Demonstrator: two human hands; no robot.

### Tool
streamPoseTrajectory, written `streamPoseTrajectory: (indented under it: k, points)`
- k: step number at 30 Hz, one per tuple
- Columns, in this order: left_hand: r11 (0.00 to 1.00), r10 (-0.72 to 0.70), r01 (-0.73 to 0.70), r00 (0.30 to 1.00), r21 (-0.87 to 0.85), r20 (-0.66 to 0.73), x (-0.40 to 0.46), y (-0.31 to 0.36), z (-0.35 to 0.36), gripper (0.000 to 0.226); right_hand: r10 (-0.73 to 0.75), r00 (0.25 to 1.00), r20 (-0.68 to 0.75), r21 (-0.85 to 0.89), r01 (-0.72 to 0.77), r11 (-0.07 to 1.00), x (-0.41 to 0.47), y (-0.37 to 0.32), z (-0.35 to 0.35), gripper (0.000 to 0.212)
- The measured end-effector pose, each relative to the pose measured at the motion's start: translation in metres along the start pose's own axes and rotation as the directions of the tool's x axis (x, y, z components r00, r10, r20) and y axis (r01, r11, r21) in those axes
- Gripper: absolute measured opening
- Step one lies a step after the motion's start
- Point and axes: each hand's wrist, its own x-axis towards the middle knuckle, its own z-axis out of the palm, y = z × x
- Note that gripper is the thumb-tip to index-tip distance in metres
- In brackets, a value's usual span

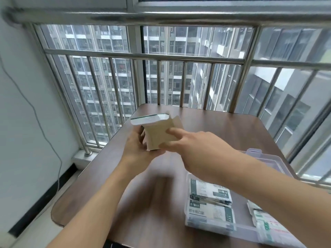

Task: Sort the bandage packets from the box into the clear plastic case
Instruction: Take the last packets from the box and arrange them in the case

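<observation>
Grasping the box (161, 135) upright, opening skyward, both hands (138, 149) (198, 149) share the grip.

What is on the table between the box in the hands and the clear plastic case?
In the head view, only bare brown table lies between the box and the clear plastic case; the right hand and forearm cross above it.

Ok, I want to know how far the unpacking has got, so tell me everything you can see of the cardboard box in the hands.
The cardboard box is small, of plain brown card, held up above the wooden table, tilted, its open end up and away with a flap folded out. White packets with a green edge stick out of its top. The left hand grips it from below and the left side; the right hand holds its right side, fingers laid on the card.
</observation>
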Motion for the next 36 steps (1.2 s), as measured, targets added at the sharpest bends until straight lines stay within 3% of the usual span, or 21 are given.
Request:
streamPoseTrajectory:
  k: [3,6,7,9,12,13,15,16,17,18,20,22,23,24,28,36]
  points:
    - [0.99,-0.061,0.052,0.996,0.129,0.068,0.0,0.006,0.001,0.07,-0.045,0.987,-0.155,0.125,0.065,0.99,-0.019,0.009,-0.009,0.052]
    - [0.907,-0.228,0.169,0.967,0.386,0.114,0.003,0.002,-0.001,0.071,0.133,0.919,-0.37,0.419,0.037,0.907,-0.052,0.044,-0.012,0.028]
    - [0.881,-0.291,0.213,0.948,0.422,0.129,0.001,-0.002,0.0,0.072,0.215,0.904,-0.369,0.476,-0.015,0.88,-0.068,0.06,-0.009,0.021]
    - [0.846,-0.393,0.291,0.907,0.447,0.152,-0.007,-0.005,0.002,0.084,0.3,0.925,-0.233,0.522,-0.141,0.841,-0.102,0.088,0.001,0.012]
    - [0.805,-0.477,0.367,0.867,0.466,0.141,-0.011,-0.002,0.007,0.151,0.314,0.947,-0.065,0.563,-0.225,0.795,-0.153,0.109,0.013,0.015]
    - [0.786,-0.449,0.378,0.893,0.489,0.032,-0.015,0.004,0.005,0.154,0.314,0.948,-0.044,0.566,-0.235,0.79,-0.161,0.109,0.013,0.017]
    - [0.814,-0.215,0.327,0.937,0.48,-0.275,-0.026,0.015,0.01,0.137,0.302,0.953,0.012,0.499,-0.267,0.824,-0.175,0.11,0.015,0.017]
    - [0.853,-0.075,0.254,0.924,0.456,-0.374,-0.036,0.029,0.018,0.123,0.284,0.958,0.043,0.427,-0.275,0.861,-0.177,0.109,0.017,0.016]
    - [0.877,0.086,0.109,0.922,0.467,-0.377,-0.048,0.044,0.03,0.1,0.264,0.961,0.084,0.345,-0.277,0.897,-0.176,0.107,0.02,0.015]
    - [0.869,0.261,-0.102,0.926,0.485,-0.273,-0.059,0.058,0.047,0.069,0.25,0.96,0.128,0.277,-0.276,0.92,-0.176,0.104,0.023,0.013]
    - [0.771,0.471,-0.487,0.87,0.41,0.147,-0.076,0.085,0.082,0.019,0.216,0.956,0.196,0.21,-0.256,0.944,-0.167,0.098,0.026,0.005]
    - [0.729,0.35,-0.604,0.734,0.324,0.582,-0.084,0.098,0.116,0.005,0.166,0.956,0.243,0.228,-0.222,0.948,-0.159,0.093,0.027,0.006]
    - [0.705,0.227,-0.616,0.665,0.351,0.711,-0.083,0.094,0.129,0.003,0.152,0.945,0.29,0.247,-0.228,0.942,-0.157,0.092,0.028,0.007]
    - [0.67,0.126,-0.623,0.632,0.404,0.765,-0.081,0.088,0.137,0.007,0.148,0.924,0.352,0.257,-0.247,0.934,-0.154,0.092,0.027,0.007]
    - [0.611,-0.079,-0.579,0.634,0.54,0.769,-0.065,0.067,0.151,0.019,0.147,0.845,0.514,0.236,-0.305,0.923,-0.15,0.093,0.037,0.014]
    - [0.601,-0.239,-0.577,0.531,0.553,0.813,-0.066,0.058,0.164,0.006,0.149,0.834,0.531,0.275,-0.336,0.901,-0.151,0.094,0.04,0.015]
